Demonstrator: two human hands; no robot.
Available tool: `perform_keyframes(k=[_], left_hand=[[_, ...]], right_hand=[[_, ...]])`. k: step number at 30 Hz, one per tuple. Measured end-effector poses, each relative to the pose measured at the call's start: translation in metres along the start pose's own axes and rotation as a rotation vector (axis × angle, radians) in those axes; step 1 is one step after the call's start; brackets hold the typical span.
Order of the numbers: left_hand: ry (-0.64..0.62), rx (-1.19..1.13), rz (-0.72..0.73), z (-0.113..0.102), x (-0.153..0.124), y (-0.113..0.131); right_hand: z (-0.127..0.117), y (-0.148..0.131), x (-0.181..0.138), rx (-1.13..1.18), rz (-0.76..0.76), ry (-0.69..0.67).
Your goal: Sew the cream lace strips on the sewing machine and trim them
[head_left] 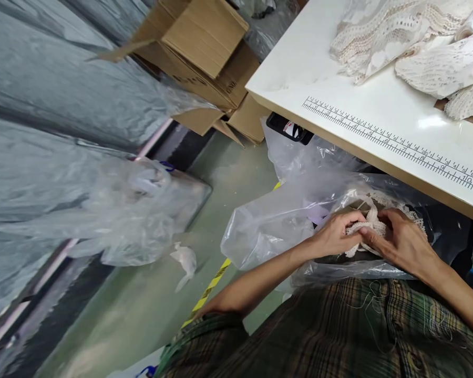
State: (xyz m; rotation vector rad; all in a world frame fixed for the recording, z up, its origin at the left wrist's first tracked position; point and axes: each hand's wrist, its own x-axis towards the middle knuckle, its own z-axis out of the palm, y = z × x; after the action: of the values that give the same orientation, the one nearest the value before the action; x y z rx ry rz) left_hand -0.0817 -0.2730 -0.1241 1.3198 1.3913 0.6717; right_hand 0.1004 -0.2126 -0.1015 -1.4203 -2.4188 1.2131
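Observation:
My left hand point(341, 233) and my right hand point(404, 241) are close together at the right of the head view, low beside the table's front edge. Between them is a bunched strip of cream lace trim point(372, 223), pinched by the fingers of both hands. More lace hangs and lies just behind the right hand. Around and below the hands spreads a clear plastic bag point(256, 226), its mouth wide. Part of the lace is covered by my fingers, and what lies deeper in the bag is hard to make out.
A white table point(284, 79) with a printed ruler scale point(390, 142) bears several cream lace pieces point(382, 42). Open cardboard boxes point(205, 47) stand at the back. Grey plastic sheeting point(55, 79) covers the left side. A small white bag point(185, 260) lies on the floor near yellow-black tape point(213, 283).

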Motion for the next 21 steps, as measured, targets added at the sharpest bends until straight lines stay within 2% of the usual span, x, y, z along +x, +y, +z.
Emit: perform_keyframes(k=[3,6,10,15,18,21], left_hand=[[-0.01,-0.016,-0.009,0.0,0.001,-0.001],[-0.082,0.019,-0.069,-0.007,0.007,0.002],[-0.245,0.193,0.074,-0.015,0.018,0.007],[-0.292,0.317,0.22,-0.012,0.031,0.005],[-0.32,0.219,0.21,-0.012,0.037,-0.005],[-0.318,-0.042,0.152,-0.011,0.039,-0.015]], right_hand=[[0.003,0.01,0.002,-0.136,-0.019,-0.136],[-0.001,0.015,0.004,-0.12,-0.05,-0.262],[-0.009,0.012,0.005,0.131,-0.065,-0.351],[-0.007,0.015,0.01,0.243,-0.033,-0.334],[-0.002,0.018,0.014,0.538,-0.033,-0.359],[0.005,0.021,0.016,0.84,0.028,-0.337]])
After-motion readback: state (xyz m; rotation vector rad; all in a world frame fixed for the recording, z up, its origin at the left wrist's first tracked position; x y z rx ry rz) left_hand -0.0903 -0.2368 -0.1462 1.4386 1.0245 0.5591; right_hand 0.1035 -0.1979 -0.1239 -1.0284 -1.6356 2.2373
